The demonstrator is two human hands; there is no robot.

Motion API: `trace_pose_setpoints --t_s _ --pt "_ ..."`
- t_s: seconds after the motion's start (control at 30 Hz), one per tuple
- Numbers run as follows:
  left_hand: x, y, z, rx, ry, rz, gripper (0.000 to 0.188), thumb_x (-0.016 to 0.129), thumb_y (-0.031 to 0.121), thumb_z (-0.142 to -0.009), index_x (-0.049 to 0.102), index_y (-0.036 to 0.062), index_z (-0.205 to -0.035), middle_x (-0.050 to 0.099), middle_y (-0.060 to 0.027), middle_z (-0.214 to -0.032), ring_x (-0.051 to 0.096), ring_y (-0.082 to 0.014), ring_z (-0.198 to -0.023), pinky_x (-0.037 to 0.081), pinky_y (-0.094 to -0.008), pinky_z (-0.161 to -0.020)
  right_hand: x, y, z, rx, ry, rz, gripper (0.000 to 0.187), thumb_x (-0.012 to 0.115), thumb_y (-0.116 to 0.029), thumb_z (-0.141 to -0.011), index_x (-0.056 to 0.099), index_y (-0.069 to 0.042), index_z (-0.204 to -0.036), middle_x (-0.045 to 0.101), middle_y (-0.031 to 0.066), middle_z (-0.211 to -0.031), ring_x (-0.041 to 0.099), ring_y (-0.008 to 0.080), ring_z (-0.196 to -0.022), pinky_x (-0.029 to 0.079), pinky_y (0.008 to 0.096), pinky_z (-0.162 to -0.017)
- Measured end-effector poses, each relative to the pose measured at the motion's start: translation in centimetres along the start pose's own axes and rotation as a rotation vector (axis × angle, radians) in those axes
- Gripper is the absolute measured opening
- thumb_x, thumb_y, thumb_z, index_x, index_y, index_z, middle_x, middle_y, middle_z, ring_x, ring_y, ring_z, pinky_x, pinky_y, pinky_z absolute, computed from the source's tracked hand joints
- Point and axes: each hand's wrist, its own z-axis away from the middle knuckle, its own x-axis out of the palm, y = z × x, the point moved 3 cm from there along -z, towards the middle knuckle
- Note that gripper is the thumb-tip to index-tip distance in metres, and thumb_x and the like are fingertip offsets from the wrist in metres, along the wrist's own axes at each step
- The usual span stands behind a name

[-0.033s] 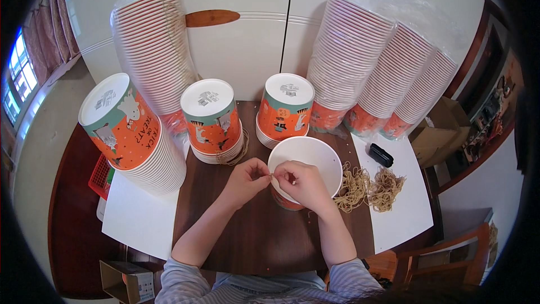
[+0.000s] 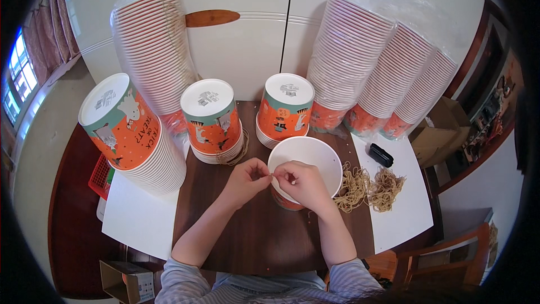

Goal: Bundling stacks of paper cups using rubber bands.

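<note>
2 cord heaps (image 2: 353, 187) lie just right of an open bucket (image 2: 326, 160) standing upright on the brown table (image 2: 242, 236). at its left rim, the left hand (image 2: 250, 180) and right hand (image 2: 302, 184) meet, the thumb and forefinger of each drawn narrow in a pinch; what sits between the tips is too small to tell. beyond, 2 orange stacks (image 2: 212, 129) stand upside down, 1 with a cord loop (image 2: 243, 152) beside it.

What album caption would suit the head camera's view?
Left hand and right hand pinch close together by an upright cup's rim, cord heaps alongside, upturned cups behind.
</note>
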Motion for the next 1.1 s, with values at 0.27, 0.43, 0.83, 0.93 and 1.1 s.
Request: trace_pose_setpoints --t_s 0.27,0.43,0.83,0.93,1.1 --pt "-0.4 -0.2 -0.1 0.063 0.013 -0.135 0.011 0.063 0.003 -0.072 0.053 0.0038 -0.077 0.055 0.0022 -0.071 0.05 -0.0031 -0.065 0.041 -0.0176 -0.059 0.3 -0.3 -0.1 0.002 0.033 0.046 0.009 0.066 -0.008 -0.07 0.062 -0.002 -0.076 0.06 0.0063 -0.069 0.059 0.0145 -0.06 0.049 0.0249 -0.057" --pt "-0.3 0.1 0.2 0.112 0.02 -0.201 0.011 0.063 0.004 -0.072 0.055 0.0028 -0.079 0.056 0.0011 -0.072 0.052 -0.0036 -0.065 0.043 -0.0182 -0.058 0.3 -0.2 -0.1 -0.03 0.035 0.078 0.009 0.065 -0.008 -0.07 0.062 -0.002 -0.076 0.06 0.0064 -0.068 0.059 0.0153 -0.058 0.048 0.0253 -0.056" --pt "0.0 1.2 0.5 0.102 0.07 -0.323 0.011 0.063 0.009 -0.075 0.058 0.0009 -0.081 0.059 -0.0005 -0.067 0.054 -0.0044 -0.061 0.044 -0.0193 -0.053 0.4 0.0 -0.1 -0.005 0.095 0.052 0.006 0.063 -0.009 -0.068 0.06 -0.004 -0.071 0.055 0.0066 -0.063 0.056 0.02 -0.056 0.045 0.0304 -0.053" --pt "0.2 1.6 0.7 0.197 0.103 -0.424 0.01 0.063 0.006 -0.073 0.058 0.0007 -0.08 0.058 -0.0008 -0.068 0.053 -0.0042 -0.061 0.044 -0.0191 -0.054 0.4 0.1 -0.1 0.008 0.099 0.031 0.007 0.063 -0.009 -0.068 0.059 -0.004 -0.071 0.055 0.0069 -0.064 0.055 0.0196 -0.055 0.045 0.0301 -0.053" --pt "0.3 1.8 0.9 0.238 0.134 -0.447 0.011 0.064 0.008 -0.071 0.058 0.0011 -0.079 0.057 -0.0027 -0.07 0.053 -0.0064 -0.059 0.044 -0.0203 -0.055 0.5 0.1 -0.1 0.012 0.081 0.013 0.008 0.063 -0.009 -0.068 0.059 -0.003 -0.071 0.055 0.0074 -0.064 0.056 0.0195 -0.056 0.045 0.0297 -0.053"
